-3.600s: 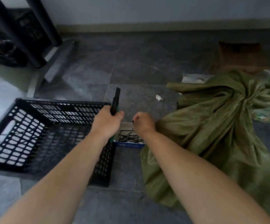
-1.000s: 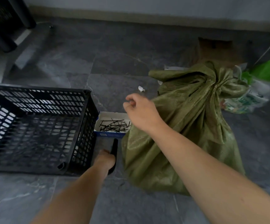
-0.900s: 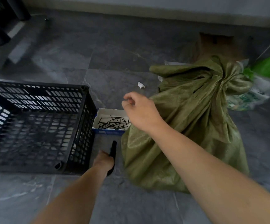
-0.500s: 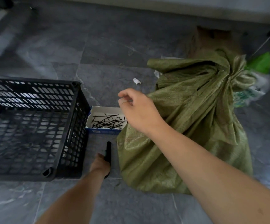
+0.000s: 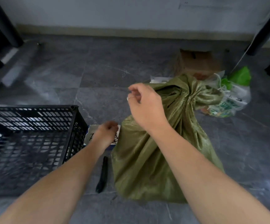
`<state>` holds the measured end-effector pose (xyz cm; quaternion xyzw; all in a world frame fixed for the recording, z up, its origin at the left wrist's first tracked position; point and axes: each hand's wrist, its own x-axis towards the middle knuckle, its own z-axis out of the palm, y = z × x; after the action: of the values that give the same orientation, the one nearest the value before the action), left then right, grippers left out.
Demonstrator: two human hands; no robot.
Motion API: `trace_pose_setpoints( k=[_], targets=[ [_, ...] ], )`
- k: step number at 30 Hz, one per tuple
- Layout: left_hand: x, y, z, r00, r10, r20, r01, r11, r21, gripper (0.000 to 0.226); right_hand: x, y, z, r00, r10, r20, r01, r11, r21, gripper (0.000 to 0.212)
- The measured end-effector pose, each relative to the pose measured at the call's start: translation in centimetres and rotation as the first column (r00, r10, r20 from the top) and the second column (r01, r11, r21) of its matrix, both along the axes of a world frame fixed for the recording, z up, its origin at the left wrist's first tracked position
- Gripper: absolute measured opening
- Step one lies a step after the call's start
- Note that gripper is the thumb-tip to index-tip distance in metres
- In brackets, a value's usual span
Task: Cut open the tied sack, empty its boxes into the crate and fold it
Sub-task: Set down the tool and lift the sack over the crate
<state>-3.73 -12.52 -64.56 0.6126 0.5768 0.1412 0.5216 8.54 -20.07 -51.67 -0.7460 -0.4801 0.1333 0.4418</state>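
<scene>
The green woven sack [image 5: 160,143] stands on the floor, its neck gathered into a knot [image 5: 190,96] that lies just beyond and to the right of the right hand [image 5: 144,105]. That hand hovers over the sack's upper left shoulder, fingers loosely curled with thumb and forefinger nearly pinched; it seems to hold nothing, though motion blur makes a small scrap between the fingertips hard to rule out. The right hand is clearly the nearer one to the knot. The left hand [image 5: 106,135] hangs lower, over the small open box of black ties [image 5: 117,139] beside the black crate [image 5: 31,143], curled and apparently empty. The black cutter [image 5: 102,175] lies on the tiles just behind the left hand, toward the person, its long axis running roughly away from the body, touching neither hand. The sack looks still tied, so the cut is not yet made.
</scene>
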Motion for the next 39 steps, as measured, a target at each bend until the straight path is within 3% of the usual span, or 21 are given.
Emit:
trace_pose_setpoints(
  k=[3, 5, 8, 11, 13, 16, 19, 22, 24, 26, 29, 33, 39],
  targets=[
    [3.1, -0.1, 4.4, 0.986, -0.105, 0.13, 0.092, 0.991, 0.102, 0.033, 1.9, -2.6, 1.2, 0.964, -0.23, 0.136, 0.216, 0.97, 0.115, 0.027],
    [5.1, -0.5, 6.3, 0.964, -0.23, 0.132, 0.204, 0.961, 0.184, 0.049, 3.1, -4.7, 1.9, 0.872, -0.438, 0.217, 0.416, 0.898, 0.141, 0.032],
    [7.2, -1.8, 7.2, 0.906, -0.423, -0.019, 0.412, 0.87, 0.27, 0.066, 5.1, -7.3, 2.4, 0.794, -0.577, 0.19, 0.604, 0.784, -0.142, 0.054],
    [8.2, -3.7, 7.1, 0.849, -0.475, -0.234, 0.526, 0.806, 0.271, 0.037, 6.2, -8.5, 1.5, 0.859, -0.512, 0.0, 0.457, 0.766, -0.452, 0.077],
    [8.3, -4.7, 7.4, 0.923, -0.351, -0.16, 0.384, 0.873, 0.302, 0.023, 6.4, -8.7, 0.8, 0.887, -0.444, -0.13, 0.326, 0.799, -0.505, 0.065],
    [7.3, -5.5, 9.6, 0.989, -0.121, 0.083, 0.097, 0.964, 0.247, 0.02, 6.4, -9.1, 1.5, 0.876, -0.42, -0.238, 0.297, 0.857, -0.421, 0.038],
    [6.0, -4.7, 11.9, 0.961, 0.092, 0.26, -0.113, 0.991, 0.065, 0.023, 6.7, -10.1, 3.9, 0.82, -0.46, -0.341, 0.343, 0.871, -0.352, 0.033],
    [4.3, -2.4, 12.0, 0.907, 0.275, 0.319, -0.248, 0.961, -0.122, 0.059, 7.4, -11.3, 7.0, 0.77, -0.508, -0.386, 0.398, 0.855, -0.332, 0.039],
    [3.1, -1.9, 13.3, 0.85, 0.385, 0.36, -0.316, 0.919, -0.238, 0.062, 8.1, -12.0, 9.4, 0.754, -0.535, -0.381, 0.427, 0.84, -0.334, 0.043],
    [2.2, -2.6, 16.8, 0.822, 0.438, 0.364, -0.339, 0.89, -0.304, 0.052, 8.5, -12.3, 12.4, 0.751, -0.556, -0.355, 0.446, 0.824, -0.349, 0.049],
    [1.3, -4.9, 24.6, 0.789, 0.513, 0.338, -0.378, 0.839, -0.39, 0.059, 8.5, -12.9, 17.2, 0.748, -0.563, -0.352, 0.445, 0.818, -0.363, 0.054],
    [0.0, -8.0, 33.6, 0.762, 0.562, 0.321, -0.415, 0.805, -0.425, 0.024, 8.0, -13.9, 23.5, 0.746, -0.574, -0.336, 0.426, 0.801, -0.421, 0.048],
    [-3.2, -11.0, 41.6, 0.713, 0.662, 0.231, -0.513, 0.717, -0.473, 0.023, 6.2, -12.9, 30.8, 0.772, -0.519, -0.366, 0.309, 0.811, -0.497, 0.046]
  ],
)
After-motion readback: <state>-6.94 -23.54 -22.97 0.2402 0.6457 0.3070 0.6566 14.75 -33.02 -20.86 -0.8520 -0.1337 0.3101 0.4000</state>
